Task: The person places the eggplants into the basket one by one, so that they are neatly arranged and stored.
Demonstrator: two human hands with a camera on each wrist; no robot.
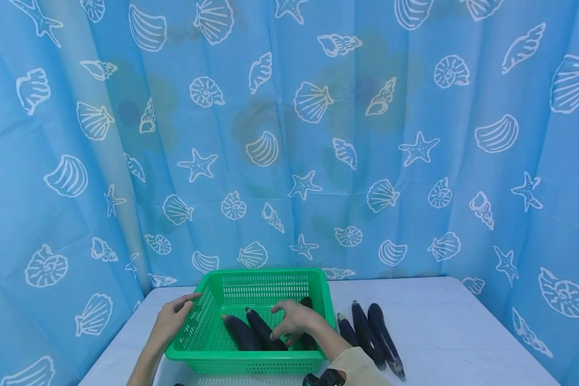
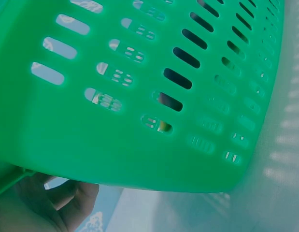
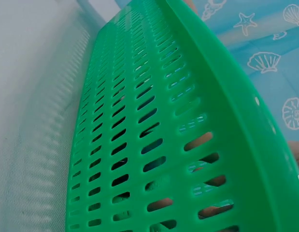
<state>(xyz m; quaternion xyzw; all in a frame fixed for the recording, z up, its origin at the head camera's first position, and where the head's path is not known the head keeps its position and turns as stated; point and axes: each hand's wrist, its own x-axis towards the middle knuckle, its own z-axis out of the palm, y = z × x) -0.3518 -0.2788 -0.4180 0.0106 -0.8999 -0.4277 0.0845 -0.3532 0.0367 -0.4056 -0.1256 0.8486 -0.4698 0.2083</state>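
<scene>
A green plastic basket [image 1: 251,355] with slotted walls stands on the table. Inside lie dark purple eggplants: one at the left [image 1: 241,332], another beside it [image 1: 258,323], and a third [image 1: 306,302] partly hidden behind my right hand. My right hand [image 1: 296,320] is inside the basket over the eggplants, thumb and fingers spread apart. At the basket's left rim is my left hand [image 1: 171,319], index finger stretched along it. In the left wrist view, bent fingers [image 2: 81,205] show past the rim. Through the slots in the right wrist view, parts of my right hand appear.
Three more eggplants lie on the white table [image 1: 439,321] to the right of the basket: a short one [image 1: 347,329], a middle one [image 1: 366,333] and a long one [image 1: 386,340]. A blue curtain [image 1: 289,177] with white shell prints hangs behind and along both sides.
</scene>
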